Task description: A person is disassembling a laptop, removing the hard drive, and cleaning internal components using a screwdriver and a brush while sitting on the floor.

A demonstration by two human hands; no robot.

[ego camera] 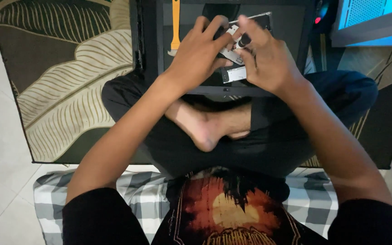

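Crouched over, the left hand (pixel 200 56) steadies a small metal part (pixel 234 72) while right-hand fingers (pixel 250 47) pinch a black-tipped tool (pixel 242 41), which, I think, could slip and scratch it.

Silver drive (pixel 237 72) mostly hidden under hands; orange pry tool (pixel 175 27) cut by top edge.

Black short-sleeved shirt (pixel 232 213) with orange-red print, black trousers (pixel 268 149), bare foot (pixel 205 129).

A glowing blue-white screen (pixel 373 18) stands tilted at the top right corner.
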